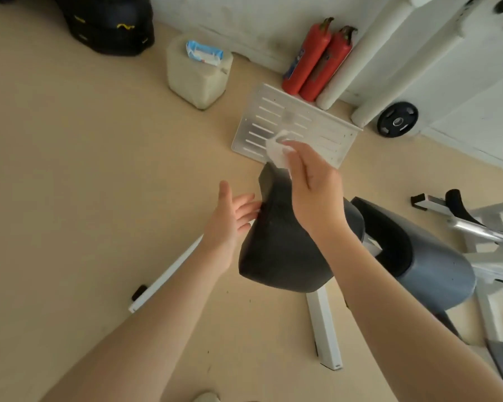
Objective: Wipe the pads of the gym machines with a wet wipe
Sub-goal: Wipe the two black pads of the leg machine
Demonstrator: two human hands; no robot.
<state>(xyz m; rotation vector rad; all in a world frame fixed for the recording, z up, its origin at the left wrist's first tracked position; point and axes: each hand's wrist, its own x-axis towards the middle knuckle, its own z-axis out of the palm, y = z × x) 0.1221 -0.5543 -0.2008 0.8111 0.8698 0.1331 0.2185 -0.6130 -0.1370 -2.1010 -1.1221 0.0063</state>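
The right hand (314, 192) reaches over the black seat pad (279, 250) and pinches a crumpled white wet wipe (276, 153) between its curled fingers (295, 158) and thumb — the wipe sits at the pad's far narrow tip, at about 12 o'clock from the pad's middle, though whether it presses the surface there cannot be told. The left hand (230, 219) is at 9 o'clock of the pad, palm turned toward it, fingers straight and a little spread, thumb raised; the fingertips touch the pad's left edge. A grey roller pad (436, 271) lies just beside the seat at 3 o'clock. On the floor (84, 169), well off at 11 o'clock, a pack of wipes (204, 53) rests on a pale canister (195, 79). Two red fire extinguishers (317, 59) lean against the wall at 1 o'clock, behind a slotted white footplate (317, 123).
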